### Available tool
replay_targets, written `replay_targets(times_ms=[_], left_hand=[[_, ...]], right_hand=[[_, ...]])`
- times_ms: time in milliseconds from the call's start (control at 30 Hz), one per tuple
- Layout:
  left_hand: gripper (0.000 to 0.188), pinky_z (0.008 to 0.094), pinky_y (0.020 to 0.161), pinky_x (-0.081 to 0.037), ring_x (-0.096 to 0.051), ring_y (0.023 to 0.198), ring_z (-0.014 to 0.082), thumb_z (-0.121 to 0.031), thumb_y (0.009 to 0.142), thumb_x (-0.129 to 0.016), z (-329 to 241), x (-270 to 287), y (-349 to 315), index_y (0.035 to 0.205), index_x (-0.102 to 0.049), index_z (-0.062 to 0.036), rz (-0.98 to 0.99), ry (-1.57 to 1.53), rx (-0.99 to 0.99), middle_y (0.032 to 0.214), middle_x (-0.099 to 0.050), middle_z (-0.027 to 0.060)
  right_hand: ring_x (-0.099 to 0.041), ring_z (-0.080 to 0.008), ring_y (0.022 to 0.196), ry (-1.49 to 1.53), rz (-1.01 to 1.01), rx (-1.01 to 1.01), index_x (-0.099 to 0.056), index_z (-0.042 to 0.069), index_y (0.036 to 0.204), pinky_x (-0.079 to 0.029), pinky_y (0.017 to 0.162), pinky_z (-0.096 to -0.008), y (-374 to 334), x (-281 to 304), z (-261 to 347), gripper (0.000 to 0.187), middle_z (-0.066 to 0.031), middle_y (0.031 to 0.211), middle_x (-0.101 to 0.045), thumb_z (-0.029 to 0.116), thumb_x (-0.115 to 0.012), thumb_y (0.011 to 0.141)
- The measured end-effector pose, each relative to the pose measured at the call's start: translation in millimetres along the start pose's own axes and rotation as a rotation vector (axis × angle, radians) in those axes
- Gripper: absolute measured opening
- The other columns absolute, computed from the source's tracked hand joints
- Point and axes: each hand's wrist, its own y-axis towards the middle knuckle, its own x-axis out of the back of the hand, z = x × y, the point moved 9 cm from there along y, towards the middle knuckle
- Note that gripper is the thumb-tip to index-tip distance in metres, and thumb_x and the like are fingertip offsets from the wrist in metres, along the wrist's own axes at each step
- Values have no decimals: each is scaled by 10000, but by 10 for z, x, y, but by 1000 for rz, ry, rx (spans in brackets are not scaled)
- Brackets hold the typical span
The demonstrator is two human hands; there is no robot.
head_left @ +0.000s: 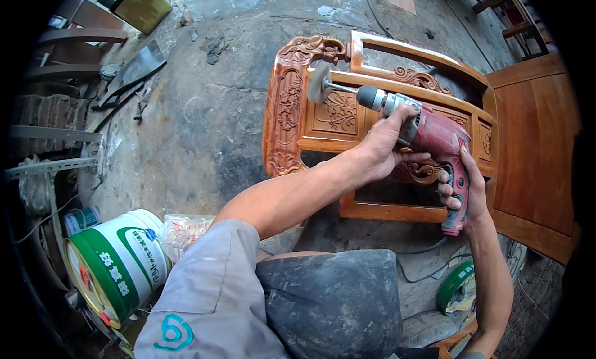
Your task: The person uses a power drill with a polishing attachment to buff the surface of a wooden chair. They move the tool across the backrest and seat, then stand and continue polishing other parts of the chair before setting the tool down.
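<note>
A red power drill point(437, 132) is held out in front of me, pointing left. My right hand point(475, 188) is closed around its handle. Further forward, my left hand point(380, 146) grips the drill body just behind the chuck, thumb over the top and fingers beneath. A round, pale polishing wheel point(318, 84) sits on a metal shaft in the chuck. It overlaps the carved end of a glossy brown wooden furniture piece point(287, 101); whether it touches the wood I cannot tell. Carved flower panels show on the piece, partly hidden by the drill and my hands.
A wide wooden panel point(534, 148) adjoins the furniture at right. A white and green bucket point(118, 263) stands at lower left beside a crumpled plastic bag point(185, 231). Cords cross the stained concrete floor point(205, 129). A yellowish container point(143, 8) is at the far left.
</note>
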Motion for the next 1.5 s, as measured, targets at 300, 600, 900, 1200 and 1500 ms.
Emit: replay_targets(times_ms=[300, 600, 900, 1200, 1500], left_hand=[[484, 476, 931, -595, -649, 1108, 233, -362, 965, -594, 295, 131, -418, 1346, -518, -73, -35, -29, -18, 1203, -642, 106], [429, 452, 846, -632, -676, 1025, 242, -381, 947, -625, -175, 194, 27, 1228, -560, -64, -49, 50, -23, 1135, -664, 122], [439, 467, 886, -621, -652, 1090, 217, -353, 956, -617, 185, 222, -386, 1268, -536, -54, -112, 20, -10, 1156, -646, 107], [405, 432, 826, -642, -659, 1061, 219, -347, 962, -605, -158, 234, -390, 1261, -558, -78, -144, 32, -49, 1161, -645, 100], [421, 436, 866, -632, -666, 1042, 217, -345, 973, -602, -119, 377, -550, 1279, -536, -64, -148, 27, -4, 1174, -645, 103]], right_hand=[[-569, -107, 478, -91, 27, -172, -582, 93, 1082, -376, 302, -184, -104, 160, -263, 435, -53, 728, -640, 516, -546, 986], [-582, -94, 533, 17, 87, -45, -584, 74, 1067, -389, 330, -171, 247, -119, -59, 426, -46, 767, -640, 492, -564, 990], [-566, -99, 479, -55, 54, -175, -588, 56, 1113, -380, 305, -179, -23, 85, -305, 503, -41, 731, -635, 540, -539, 984], [-569, -93, 525, 16, 78, -172, -581, 59, 1096, -377, 314, -174, 106, -176, -281, 479, -50, 766, -633, 524, -555, 984], [-591, -98, 551, 14, 113, -175, -573, 66, 1110, -394, 329, -185, 41, -279, -441, 479, -51, 786, -633, 527, -549, 983]])
